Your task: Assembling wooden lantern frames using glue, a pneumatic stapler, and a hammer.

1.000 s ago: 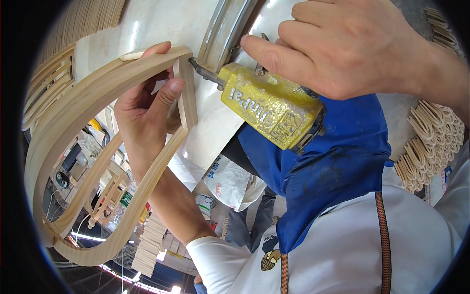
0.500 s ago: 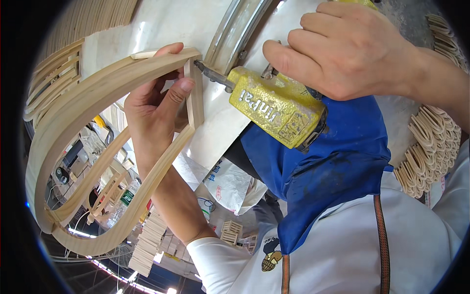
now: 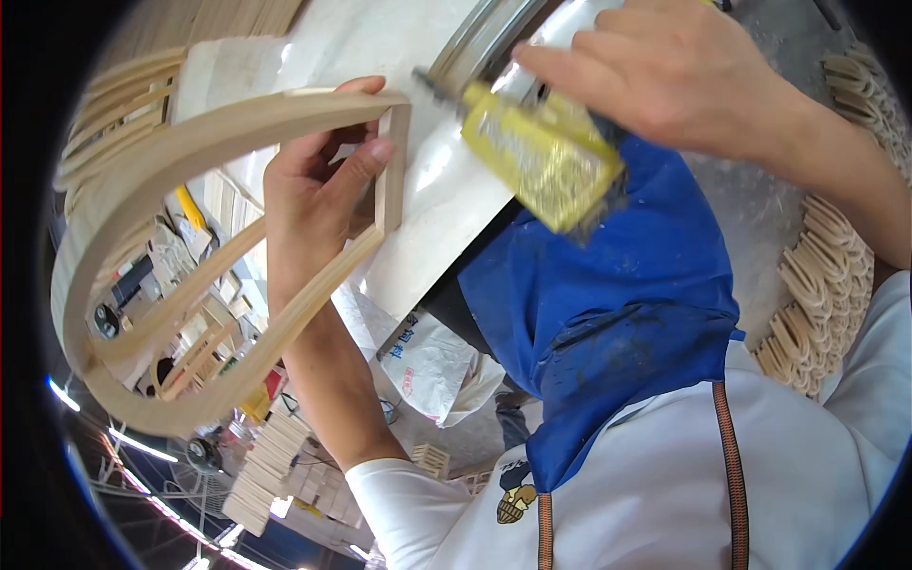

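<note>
My left hand [image 3: 309,195] is closed on a pale, bare wooden frame [image 3: 180,128] made of curved pieces, gripping it at the short straight crosspiece [image 3: 391,176]. The thumb lies along the inside of that crosspiece, and the frame's long loops bend away to the left. My right hand [image 3: 670,81] holds a yellow nail gun [image 3: 541,157], blurred by motion. Its dark narrow nose points toward the frame's upper corner but stands apart from it. The handle is mostly hidden by my fingers.
Below my hands is a pale worktop [image 3: 446,204], with a shiny metal rail [image 3: 494,43] at its far side. Bundles of bent wood strips [image 3: 817,285] are stacked at right. A white plastic sack [image 3: 437,366] hangs low beyond the worktop edge. Slatted wooden pieces [image 3: 119,114] stand at far left.
The nail gun's nose has come off the frame's upper corner, leaving a gap. My left hand still grips the frame, which sits slightly further right in view.
</note>
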The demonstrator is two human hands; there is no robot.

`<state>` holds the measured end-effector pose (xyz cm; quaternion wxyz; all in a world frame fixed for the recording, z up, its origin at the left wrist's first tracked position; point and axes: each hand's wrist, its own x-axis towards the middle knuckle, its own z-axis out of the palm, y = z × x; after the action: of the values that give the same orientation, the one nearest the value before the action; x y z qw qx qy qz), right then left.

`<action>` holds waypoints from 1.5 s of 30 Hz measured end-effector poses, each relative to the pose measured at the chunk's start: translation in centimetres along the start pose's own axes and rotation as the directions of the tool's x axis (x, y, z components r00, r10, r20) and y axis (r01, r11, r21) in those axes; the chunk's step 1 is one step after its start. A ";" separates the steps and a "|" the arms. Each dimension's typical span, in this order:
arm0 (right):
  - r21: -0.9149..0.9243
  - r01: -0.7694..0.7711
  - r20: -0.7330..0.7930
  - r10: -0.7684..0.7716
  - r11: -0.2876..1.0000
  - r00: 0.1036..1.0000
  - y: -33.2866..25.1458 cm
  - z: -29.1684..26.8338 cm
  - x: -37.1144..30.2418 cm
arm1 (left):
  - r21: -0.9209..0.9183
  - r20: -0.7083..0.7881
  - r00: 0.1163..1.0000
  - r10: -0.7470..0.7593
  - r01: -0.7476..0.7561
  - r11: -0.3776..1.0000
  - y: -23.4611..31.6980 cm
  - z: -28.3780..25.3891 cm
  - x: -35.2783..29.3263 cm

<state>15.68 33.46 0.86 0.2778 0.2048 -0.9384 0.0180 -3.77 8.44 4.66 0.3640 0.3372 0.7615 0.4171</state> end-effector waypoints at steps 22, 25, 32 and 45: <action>0.516 -0.614 0.332 0.522 0.597 0.786 -3.4 -0.8 12.4 | -0.633 -0.624 0.759 -0.187 -0.351 0.690 -4.2 5.2 -15.3; 0.556 -0.637 0.415 0.486 0.534 0.769 -4.2 0.4 12.4 | -0.659 -0.622 0.746 -0.237 -0.336 0.673 -4.3 8.1 -17.3; 0.814 -0.564 0.357 0.650 0.136 0.671 -9.1 -1.3 10.6 | -0.670 -0.658 0.705 -0.264 -0.388 0.633 -3.1 10.1 -18.3; 0.743 -0.235 0.633 0.546 -0.626 0.549 -18.6 -1.3 8.8 | -0.382 -0.804 0.559 0.200 -0.745 0.546 0.5 8.3 -19.1</action>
<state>16.95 13.38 5.07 0.0444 -0.1367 -0.4477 0.8826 12.95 -3.69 7.14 0.0162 0.2068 0.4866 0.8487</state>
